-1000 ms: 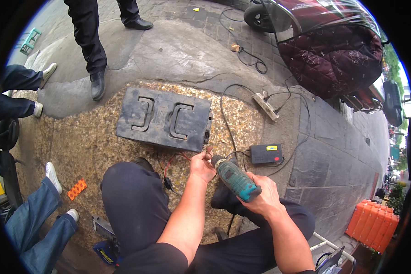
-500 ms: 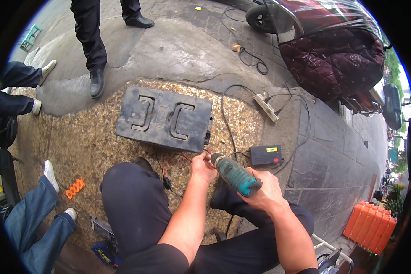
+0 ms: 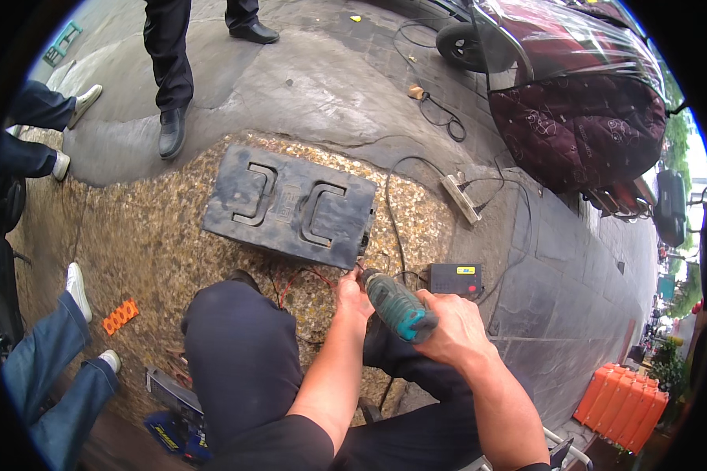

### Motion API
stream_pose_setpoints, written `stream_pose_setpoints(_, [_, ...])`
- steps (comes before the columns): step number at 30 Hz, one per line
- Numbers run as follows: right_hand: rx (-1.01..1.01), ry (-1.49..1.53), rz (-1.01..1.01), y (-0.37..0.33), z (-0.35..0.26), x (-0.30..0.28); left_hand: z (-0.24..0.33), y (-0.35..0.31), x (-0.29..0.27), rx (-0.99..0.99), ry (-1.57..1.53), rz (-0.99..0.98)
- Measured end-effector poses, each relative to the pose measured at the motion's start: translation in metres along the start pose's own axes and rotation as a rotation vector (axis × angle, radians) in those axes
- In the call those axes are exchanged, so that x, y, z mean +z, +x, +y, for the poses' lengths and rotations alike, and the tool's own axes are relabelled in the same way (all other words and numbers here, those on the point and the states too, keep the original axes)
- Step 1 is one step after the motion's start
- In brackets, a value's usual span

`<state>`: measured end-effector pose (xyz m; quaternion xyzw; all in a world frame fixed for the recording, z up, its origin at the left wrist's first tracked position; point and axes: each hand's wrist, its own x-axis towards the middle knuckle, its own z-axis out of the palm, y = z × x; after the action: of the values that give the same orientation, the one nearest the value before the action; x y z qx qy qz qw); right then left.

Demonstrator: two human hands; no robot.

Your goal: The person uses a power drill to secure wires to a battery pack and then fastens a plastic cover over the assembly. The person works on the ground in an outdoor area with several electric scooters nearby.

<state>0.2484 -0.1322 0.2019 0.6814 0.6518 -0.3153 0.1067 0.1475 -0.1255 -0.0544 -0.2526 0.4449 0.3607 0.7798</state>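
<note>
My right hand (image 3: 452,326) is wrapped round a teal and dark cordless drill (image 3: 401,306). The drill's tip points up and left, close to the fingers of my left hand (image 3: 353,292). Those fingers are pinched together at the near right corner of a black battery case (image 3: 291,206); what they hold is too small to make out. Dusty and boxy, the case lies on the pebbled ground with two folded handles on top. Red wires (image 3: 294,280) run along the ground beside my left hand.
Right of the drill lies a black charger box (image 3: 456,279) with a yellow label, and beyond it a power strip (image 3: 459,196) with cords. An orange plastic piece (image 3: 120,316) lies to the left. A covered scooter (image 3: 577,118) stands far right; people's shoes (image 3: 173,132) stand around.
The whole view has shifted slightly. My right hand has brought the drill's tip nearer to my left fingers, and the drill points more steeply away from me. The left hand stays at the case's corner.
</note>
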Motion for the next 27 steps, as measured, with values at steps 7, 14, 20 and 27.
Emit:
stream_pose_setpoints(7, [0.081,-0.041,-0.084,0.024,-0.027,-0.017,-0.003,0.005,-0.006,0.048,-0.085,-0.137])
stream_pose_setpoints(14, [0.104,-0.235,-0.231,0.046,-0.029,-0.024,-0.007,0.022,-0.022,0.031,-0.147,-0.402])
stream_pose_setpoints(20, [0.148,-0.187,-0.209,0.039,-0.032,-0.017,-0.022,0.064,-0.037,0.051,-0.298,-0.226])
stream_pose_setpoints(27, [0.134,-0.156,-0.182,0.038,-0.034,-0.019,-0.021,0.079,-0.049,-0.114,-0.454,-0.662])
